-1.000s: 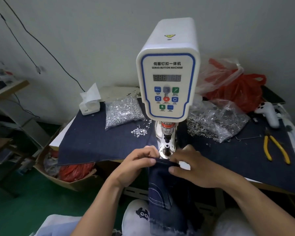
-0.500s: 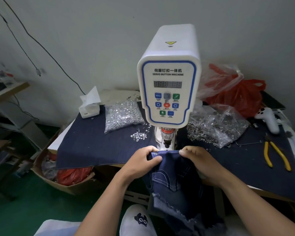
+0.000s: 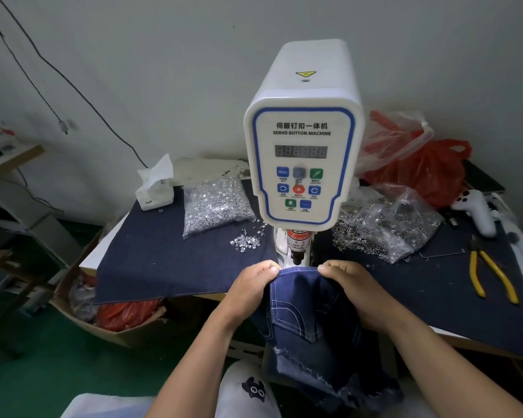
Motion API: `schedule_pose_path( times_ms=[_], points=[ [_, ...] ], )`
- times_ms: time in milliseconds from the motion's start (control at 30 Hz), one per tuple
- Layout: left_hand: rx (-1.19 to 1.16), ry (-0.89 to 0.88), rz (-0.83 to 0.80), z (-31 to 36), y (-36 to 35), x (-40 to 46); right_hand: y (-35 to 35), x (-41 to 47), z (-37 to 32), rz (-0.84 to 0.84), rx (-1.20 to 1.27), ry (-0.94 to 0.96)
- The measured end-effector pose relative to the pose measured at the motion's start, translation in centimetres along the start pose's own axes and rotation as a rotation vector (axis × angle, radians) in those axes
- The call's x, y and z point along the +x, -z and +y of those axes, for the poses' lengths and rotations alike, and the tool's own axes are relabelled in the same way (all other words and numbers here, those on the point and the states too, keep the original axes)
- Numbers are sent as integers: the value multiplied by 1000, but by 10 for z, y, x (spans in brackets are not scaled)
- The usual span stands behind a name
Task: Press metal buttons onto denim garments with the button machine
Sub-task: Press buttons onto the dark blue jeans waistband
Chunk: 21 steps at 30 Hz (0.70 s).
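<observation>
Gripping the top edge of the denim shorts just below the servo button machine punch, the left hand and right hand each pinch a corner, fingers curled over the fabric. With fingertips so near the punch, a slip could catch them; an uneven pull could misplace the button.

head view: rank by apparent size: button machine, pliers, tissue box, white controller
1. button machine, largest by far
2. pliers
3-4. tissue box and white controller: look alike in size, and the wide-angle lens distorts the edges, so no ranking between them.
</observation>
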<state>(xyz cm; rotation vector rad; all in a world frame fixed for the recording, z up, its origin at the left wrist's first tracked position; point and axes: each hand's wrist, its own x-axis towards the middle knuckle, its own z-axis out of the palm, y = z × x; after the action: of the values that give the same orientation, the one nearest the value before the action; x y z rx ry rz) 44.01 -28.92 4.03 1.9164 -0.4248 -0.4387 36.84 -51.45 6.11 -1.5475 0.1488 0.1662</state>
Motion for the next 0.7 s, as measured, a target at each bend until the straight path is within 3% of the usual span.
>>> schedule_pose_path(
  times_ms=[700],
  points=[
    [-131, -13, -14, -1, -3, -2, -1, 2, 4, 45, 9, 16]
  ],
)
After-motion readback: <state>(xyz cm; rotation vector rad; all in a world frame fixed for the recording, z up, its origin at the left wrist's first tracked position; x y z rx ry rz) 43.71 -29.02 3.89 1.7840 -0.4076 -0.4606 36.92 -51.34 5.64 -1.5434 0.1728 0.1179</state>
